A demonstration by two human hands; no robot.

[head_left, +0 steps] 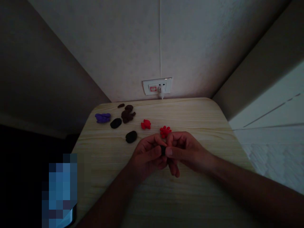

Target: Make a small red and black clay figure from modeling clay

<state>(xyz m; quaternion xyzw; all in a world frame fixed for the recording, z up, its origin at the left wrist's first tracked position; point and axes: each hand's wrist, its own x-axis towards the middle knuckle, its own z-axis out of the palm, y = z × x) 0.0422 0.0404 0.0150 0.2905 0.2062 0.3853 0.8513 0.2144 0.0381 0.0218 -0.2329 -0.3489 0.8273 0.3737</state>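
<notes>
Between the fingertips of both hands is a small piece of black modelling clay (163, 150). My left hand (148, 155) pinches it from the left, thumb and forefinger closed. From the other side my right hand (184, 152) grips it with thumb and forefinger, its lower fingers hanging loosely below. Fingers cover most of the piece, so its full shape is hidden. Just beyond the hands lies a red flower-like clay shape (165, 131), and left of that a red clay figure (146, 124). A flattened black clay lump (131, 136) rests to the left of my left hand.
Farther left on the wooden table (190, 114) lie another black lump (116, 123), brown clay pieces (127, 115) and a purple clay bundle (103, 117). A wall socket (157, 86) with a plug is behind the table. A pixelated screen (63, 186) glows at lower left.
</notes>
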